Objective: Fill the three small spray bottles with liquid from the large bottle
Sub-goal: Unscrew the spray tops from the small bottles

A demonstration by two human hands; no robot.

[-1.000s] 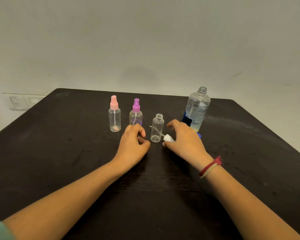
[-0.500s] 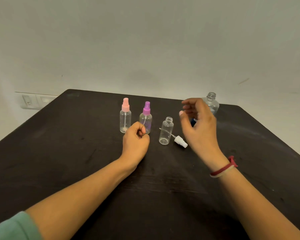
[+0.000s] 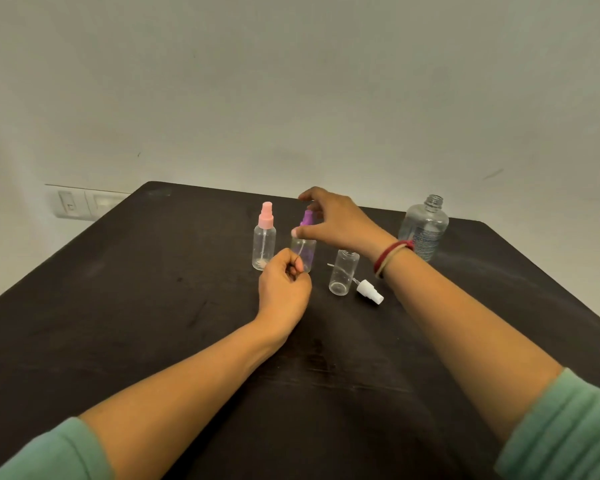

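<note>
Right hand (image 3: 340, 223) has crossed from large bottle (image 3: 425, 230) (uncapped, label illegible, table's (image 3: 118, 306) far right corner) to arch, fingers spread, over purple-capped spray bottle (image 3: 307, 252); left hand (image 3: 284, 289) clenched at its base.

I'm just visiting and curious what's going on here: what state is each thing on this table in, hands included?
Pink-capped small clear spray bottle: upright, capped.
Purple-capped small clear spray bottle: upright, capped.
Capless small clear bottle: upright, open.
White spray head: lying beside it.
Large clear plastic bottle: upright, uncapped.
Left hand: curled, holding nothing.
Right hand: open, over the purple cap.
</note>
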